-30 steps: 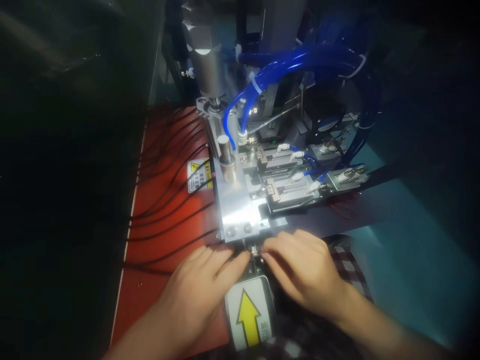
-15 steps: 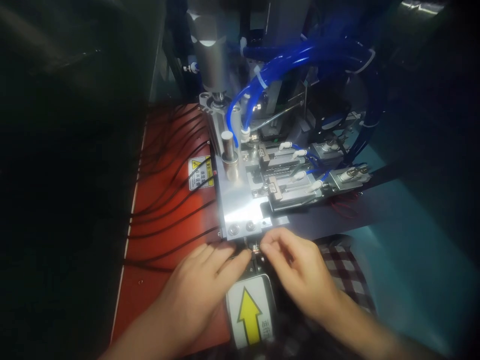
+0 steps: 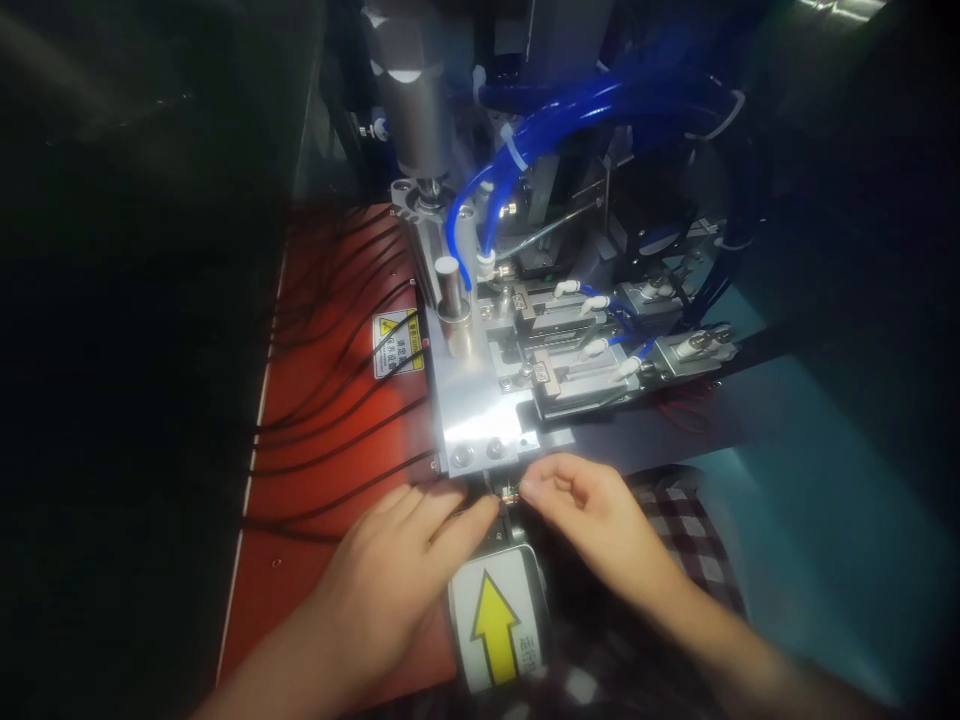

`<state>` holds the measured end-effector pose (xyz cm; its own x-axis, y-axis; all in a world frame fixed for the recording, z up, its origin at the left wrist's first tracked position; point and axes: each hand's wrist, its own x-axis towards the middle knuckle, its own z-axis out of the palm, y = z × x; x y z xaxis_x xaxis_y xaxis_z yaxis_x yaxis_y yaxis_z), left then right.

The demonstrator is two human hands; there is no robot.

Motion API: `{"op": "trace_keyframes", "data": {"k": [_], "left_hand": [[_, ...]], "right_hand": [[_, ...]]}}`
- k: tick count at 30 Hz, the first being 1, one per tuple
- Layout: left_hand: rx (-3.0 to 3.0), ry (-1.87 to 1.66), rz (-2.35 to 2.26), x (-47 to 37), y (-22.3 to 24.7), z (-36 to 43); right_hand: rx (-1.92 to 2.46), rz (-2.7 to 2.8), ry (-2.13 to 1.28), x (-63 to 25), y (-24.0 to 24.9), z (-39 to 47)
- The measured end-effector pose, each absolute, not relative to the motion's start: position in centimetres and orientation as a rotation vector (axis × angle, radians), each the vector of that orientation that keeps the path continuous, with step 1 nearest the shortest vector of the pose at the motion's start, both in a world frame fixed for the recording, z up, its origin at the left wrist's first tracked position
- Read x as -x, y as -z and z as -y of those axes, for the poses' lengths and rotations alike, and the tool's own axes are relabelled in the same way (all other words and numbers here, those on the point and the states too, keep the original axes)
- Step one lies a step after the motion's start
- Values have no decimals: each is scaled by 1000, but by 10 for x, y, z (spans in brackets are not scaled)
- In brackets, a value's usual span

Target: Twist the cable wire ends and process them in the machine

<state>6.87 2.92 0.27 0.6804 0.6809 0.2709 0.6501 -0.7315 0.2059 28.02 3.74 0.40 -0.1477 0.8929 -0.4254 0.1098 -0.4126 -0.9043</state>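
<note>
A small shiny metal part (image 3: pixel 510 492) sits at the front end of the machine, just below a bright metal plate (image 3: pixel 480 400). My left hand (image 3: pixel 420 540) rests at the plate's front left corner, its thumb reaching to the small part and its other fingertips partly hidden at the plate's edge. On the right side of the part, my right hand (image 3: pixel 585 500) has thumb and index finger pinched together; anything between them is too small to make out. Below the fingers lies a white label with a yellow arrow (image 3: pixel 495 625).
Thin black cables cross the red surface (image 3: pixel 315 580) on the left, beside a yellow warning label (image 3: pixel 399 342). Thick blue tubes (image 3: pixel 600 105) arch over metal slides (image 3: pixel 577 385) at the right. A vertical metal cylinder (image 3: pixel 416 110) stands behind. Checkered cloth (image 3: pixel 694 530) shows at lower right.
The whole view has shifted slightly, with the machine a little further left and up. My right thumb and index finger look more closed together. My left hand keeps nearly the same pose.
</note>
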Motion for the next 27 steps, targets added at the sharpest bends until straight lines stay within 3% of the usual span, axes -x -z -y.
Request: {"op": "trace_keyframes", "data": {"k": [7,27], "left_hand": [[-2814,-500,-1093,-69,-4,-29],[-2745,-534,-1138,-67,9,-26]], "right_hand": [[1390,1019,-1792,-277,-6,-39],[1428,1133,-1716,-274,-3,-36]]}}
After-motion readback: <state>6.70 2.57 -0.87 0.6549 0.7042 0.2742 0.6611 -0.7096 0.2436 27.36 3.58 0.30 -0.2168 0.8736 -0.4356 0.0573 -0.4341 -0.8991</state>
